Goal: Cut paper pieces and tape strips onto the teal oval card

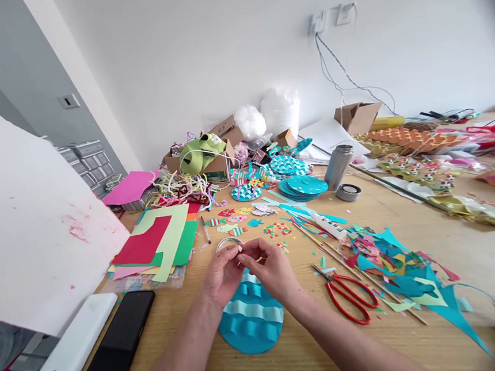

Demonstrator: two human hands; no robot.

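My left hand [221, 275] and my right hand [268, 267] meet above a blue paper disc [250, 321] with pale wavy strips that lies on the wooden table [451, 237]. Both hands pinch a small white piece [238, 248] between fingertips; a thin wooden stick [259, 259] shows by my right fingers. A roll of clear tape [228, 243] lies just beyond my hands. Small paper fish [229, 228] and coloured bits [277, 229] lie farther back.
Red-handled scissors [348, 295] and a heap of blue paper scraps [393, 265] lie to the right. Coloured paper sheets [161, 245], a black phone [114, 350] and a white power bank [71, 351] sit left. Blue discs [302, 186], a metal flask [339, 167] and boxes stand behind.
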